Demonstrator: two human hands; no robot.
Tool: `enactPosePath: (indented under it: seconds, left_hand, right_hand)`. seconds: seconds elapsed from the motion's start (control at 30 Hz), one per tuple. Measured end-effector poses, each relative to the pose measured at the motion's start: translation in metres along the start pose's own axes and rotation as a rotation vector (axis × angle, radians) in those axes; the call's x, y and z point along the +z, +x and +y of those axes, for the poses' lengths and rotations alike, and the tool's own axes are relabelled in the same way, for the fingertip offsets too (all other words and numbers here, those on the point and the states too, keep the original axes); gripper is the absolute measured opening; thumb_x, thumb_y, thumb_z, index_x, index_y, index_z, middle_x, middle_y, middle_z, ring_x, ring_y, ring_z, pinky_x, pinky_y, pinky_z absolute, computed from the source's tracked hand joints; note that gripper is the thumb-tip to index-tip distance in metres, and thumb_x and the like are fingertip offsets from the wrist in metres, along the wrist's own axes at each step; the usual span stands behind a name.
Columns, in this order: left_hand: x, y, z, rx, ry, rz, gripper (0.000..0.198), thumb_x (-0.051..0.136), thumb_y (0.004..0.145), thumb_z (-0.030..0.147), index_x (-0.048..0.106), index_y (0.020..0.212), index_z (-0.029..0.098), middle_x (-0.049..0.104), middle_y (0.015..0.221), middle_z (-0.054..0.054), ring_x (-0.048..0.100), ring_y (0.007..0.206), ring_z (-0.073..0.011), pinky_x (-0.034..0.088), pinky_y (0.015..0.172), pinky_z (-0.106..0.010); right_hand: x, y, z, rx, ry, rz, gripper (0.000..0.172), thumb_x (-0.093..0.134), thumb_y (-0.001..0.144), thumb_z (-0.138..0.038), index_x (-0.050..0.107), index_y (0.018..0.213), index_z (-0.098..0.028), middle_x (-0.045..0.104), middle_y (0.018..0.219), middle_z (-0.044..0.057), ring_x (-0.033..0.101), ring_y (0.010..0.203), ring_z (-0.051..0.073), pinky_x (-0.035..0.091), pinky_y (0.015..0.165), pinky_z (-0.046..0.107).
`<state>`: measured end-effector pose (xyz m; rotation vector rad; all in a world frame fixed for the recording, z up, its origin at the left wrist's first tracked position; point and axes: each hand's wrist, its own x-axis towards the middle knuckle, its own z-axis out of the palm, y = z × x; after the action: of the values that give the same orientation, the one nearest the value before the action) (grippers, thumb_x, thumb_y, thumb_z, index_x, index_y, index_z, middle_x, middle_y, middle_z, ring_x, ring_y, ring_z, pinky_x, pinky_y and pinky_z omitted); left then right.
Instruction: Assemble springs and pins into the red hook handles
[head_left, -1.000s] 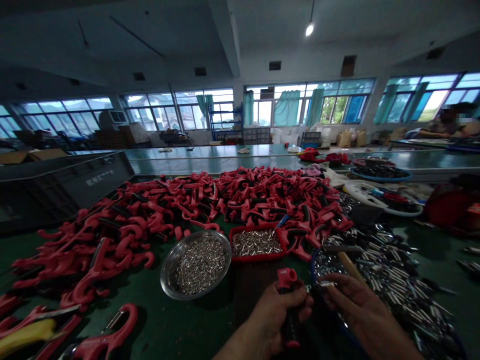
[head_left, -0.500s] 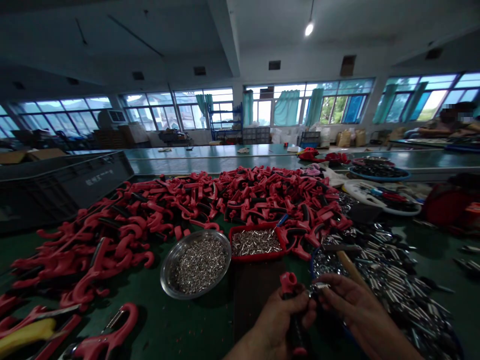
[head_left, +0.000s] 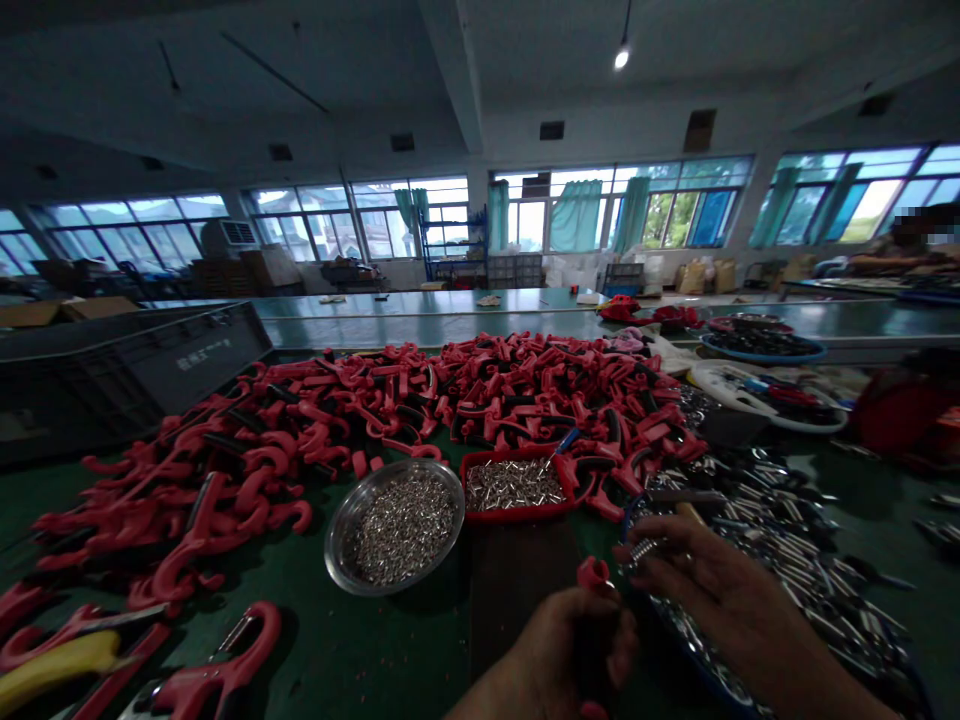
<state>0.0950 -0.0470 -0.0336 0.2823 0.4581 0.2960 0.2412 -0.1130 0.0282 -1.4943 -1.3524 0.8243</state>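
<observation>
My left hand (head_left: 561,640) is closed around a red plastic handle (head_left: 592,573) with a black grip, its hollow round end sticking up past my thumb. Close beside it, my right hand (head_left: 705,585) pinches a small shiny ridged metal piece (head_left: 643,551), which looks like a spring or a screw. The two hands are slightly apart. Beyond them stand a red tray (head_left: 517,490) of short metal pins and a steel bowl (head_left: 337,560) of small metal parts. A large pile of red handles with black grips (head_left: 517,390) lies behind these.
At right, a blue-rimmed container (head_left: 712,680) holds many metal pieces, with a hammer (head_left: 686,500) lying across it. A grey crate (head_left: 202,360) stands at left. Several red frames and a yellow-handled thing (head_left: 60,668) lie front left. Another person (head_left: 911,240) sits far right.
My right hand has lifted slightly away from the left, still pinching the metal piece. My left hand has turned the red handle, and its end now sits lower and farther right.
</observation>
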Motion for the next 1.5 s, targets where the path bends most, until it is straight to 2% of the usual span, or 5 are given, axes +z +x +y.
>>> enactPosePath:
  seconds: [0.43, 0.7, 0.9, 1.13, 1.5]
  left_hand:
    - [0.005, -0.007, 0.006, -0.151, 0.065, -0.054, 0.018, 0.049, 0.054, 0.012, 0.054, 0.071, 0.009, 0.05, 0.065, -0.003, 0.039, 0.04, -0.0037, 0.015, 0.031, -0.011]
    - [-0.003, -0.012, 0.01, -0.264, 0.023, -0.305, 0.017, 0.048, 0.059, 0.01, 0.055, 0.075, 0.007, 0.049, 0.07, -0.004, 0.032, 0.041, -0.0016, 0.013, 0.034, -0.01]
    - [0.005, -0.014, 0.019, -0.244, -0.164, -0.29, 0.017, 0.052, 0.063, 0.014, 0.053, 0.079, 0.008, 0.047, 0.07, -0.002, 0.026, 0.041, -0.0011, 0.017, 0.035, -0.008]
    - [-0.001, -0.007, 0.014, -0.262, -0.121, -0.241, 0.012, 0.05, 0.063, 0.015, 0.053, 0.072, 0.009, 0.039, 0.05, 0.005, 0.025, 0.035, -0.0015, 0.015, 0.033, -0.01]
    - [-0.017, -0.01, 0.01, -0.296, -0.012, -0.361, 0.019, 0.05, 0.06, 0.028, 0.05, 0.055, 0.009, 0.034, 0.039, 0.004, 0.021, 0.033, -0.0021, 0.009, 0.032, -0.012]
  right_hand:
    - [-0.001, 0.012, -0.023, -0.276, -0.377, -0.126, 0.019, 0.05, 0.081, -0.022, 0.062, 0.094, -0.029, 0.063, 0.093, 0.002, 0.057, 0.088, 0.021, 0.046, 0.076, 0.031]
    - [-0.005, 0.022, 0.004, -0.023, -0.101, -0.156, 0.013, 0.056, 0.079, -0.03, 0.062, 0.088, -0.023, 0.063, 0.083, 0.001, 0.06, 0.079, 0.019, 0.049, 0.07, 0.03]
    - [-0.009, 0.007, 0.029, 0.029, -0.111, -0.053, 0.029, 0.058, 0.077, -0.033, 0.059, 0.106, -0.026, 0.06, 0.106, 0.005, 0.057, 0.095, 0.023, 0.05, 0.075, 0.033]
    - [-0.003, -0.008, 0.014, -0.219, -0.44, -0.183, 0.031, 0.057, 0.075, -0.024, 0.061, 0.105, -0.032, 0.063, 0.104, 0.002, 0.056, 0.096, 0.023, 0.044, 0.085, 0.035]
    - [0.009, -0.007, 0.001, -0.041, -0.432, -0.308, 0.018, 0.052, 0.076, -0.021, 0.064, 0.089, -0.027, 0.066, 0.082, -0.002, 0.06, 0.073, 0.018, 0.045, 0.062, 0.026]
